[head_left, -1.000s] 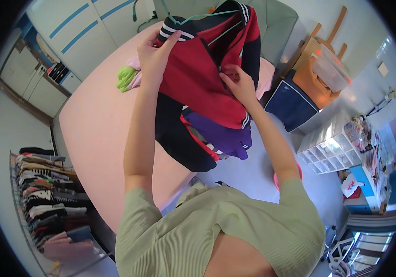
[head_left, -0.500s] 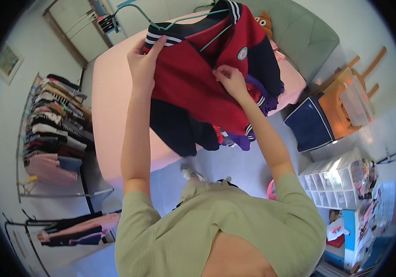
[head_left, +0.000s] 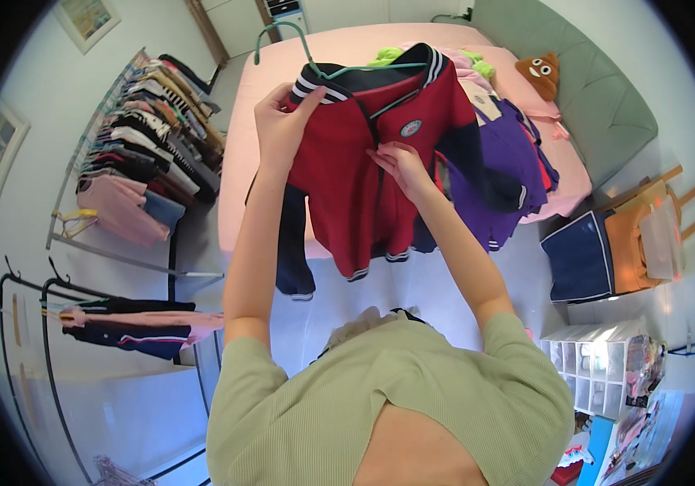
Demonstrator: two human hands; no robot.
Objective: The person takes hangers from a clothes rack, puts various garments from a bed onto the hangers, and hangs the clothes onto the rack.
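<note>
A red jacket (head_left: 335, 182) with navy sleeves, striped collar and cuffs and a round chest badge hangs in front of me on a green wire hanger (head_left: 308, 50). My left hand (head_left: 280, 121) pinches the striped collar on its left side. Partway down the front opening, my right hand (head_left: 400, 166) has its fingers closed on the zipper edge. Above that point the front parts in a V; below it the two edges lie together. Whether a zipper pull is between my right fingers is hidden.
Beyond the jacket stands a bed with a pink sheet (head_left: 242, 186), holding purple clothes (head_left: 505, 174) and a brown plush toy (head_left: 538, 74). A full clothes rack (head_left: 145, 138) and a black rack (head_left: 47, 348) are at left. At right are a navy storage box (head_left: 578, 257) and white drawers (head_left: 590, 364).
The jacket has come lower and swung to face me, now hanging straighter. My right hand has moved slightly down and stays on its front. The view has shifted, showing more of the bed.
</note>
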